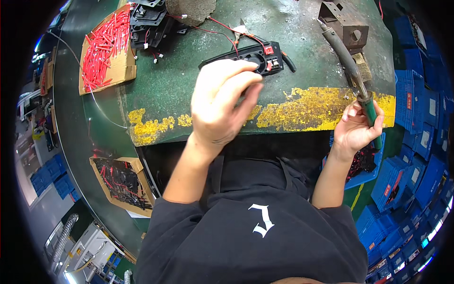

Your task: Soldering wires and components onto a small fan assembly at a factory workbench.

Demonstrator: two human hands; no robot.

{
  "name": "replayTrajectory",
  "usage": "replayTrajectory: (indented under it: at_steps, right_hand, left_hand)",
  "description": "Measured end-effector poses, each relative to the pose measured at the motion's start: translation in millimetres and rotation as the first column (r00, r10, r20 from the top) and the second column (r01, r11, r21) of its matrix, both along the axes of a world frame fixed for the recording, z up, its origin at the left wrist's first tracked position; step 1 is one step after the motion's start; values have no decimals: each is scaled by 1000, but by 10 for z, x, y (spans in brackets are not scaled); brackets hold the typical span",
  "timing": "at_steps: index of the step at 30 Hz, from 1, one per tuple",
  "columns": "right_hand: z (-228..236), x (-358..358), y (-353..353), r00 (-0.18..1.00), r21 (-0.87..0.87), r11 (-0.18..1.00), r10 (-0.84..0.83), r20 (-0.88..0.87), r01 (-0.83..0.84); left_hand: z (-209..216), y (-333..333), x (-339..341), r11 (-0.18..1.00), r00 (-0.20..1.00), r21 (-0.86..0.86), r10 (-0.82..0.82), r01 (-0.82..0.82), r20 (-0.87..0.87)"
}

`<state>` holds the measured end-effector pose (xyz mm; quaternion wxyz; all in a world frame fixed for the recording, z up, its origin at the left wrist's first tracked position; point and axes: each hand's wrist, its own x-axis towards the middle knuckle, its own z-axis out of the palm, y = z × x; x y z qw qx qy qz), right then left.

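My right hand (353, 128) grips the green handle of a soldering iron (347, 61) at the bench's right front corner. Its long grey barrel points up and away, tip end beside a rusty metal bracket (347, 31); whether they touch, I cannot tell. My left hand (226, 97) is raised over the bench's front edge, fingers curled toward the thumb; anything between them is hidden. Just beyond it lies a black panel with a small fan (259, 57), red and white connectors and a red wire, partly covered by my fingers. Cutting pliers (241, 31) lie behind the panel.
A cardboard box of red tubes (106, 52) and stacked black fan parts (149, 23) stand at the back left. Another box with black and red wires (123, 182) sits lower left. Blue crates (409, 104) line the right. A thin wire (97, 102) curves along the left.
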<state>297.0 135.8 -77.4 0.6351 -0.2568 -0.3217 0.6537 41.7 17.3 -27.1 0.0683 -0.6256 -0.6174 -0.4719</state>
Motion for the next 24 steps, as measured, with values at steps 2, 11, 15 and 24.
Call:
replayTrajectory:
  at_steps: [2, 11, 15, 24]
  right_hand:
    - [-9, 3, 5, 1000, -4, 1000, -1, 0, 1]
    - [-2, 8, -6, 1000, -38, 999, -28, 1, 28]
    - [2, 13, -2, 1000, -48, 999, -16, -9, 16]
    - [-6, 17, 2, 1000, -47, 999, -17, -26, 15]
  left_hand:
    - [-37, 80, 131, 999, 994, 0, 34, -34, 106]
    - [-63, 218, 275, 980, 770, -182, 179, -83, 612]
    - [-173, 301, 344, 963, 856, -210, 251, -171, 452]
    - [-184, 450, 410, 939, 895, -32, 336, -342, 293]
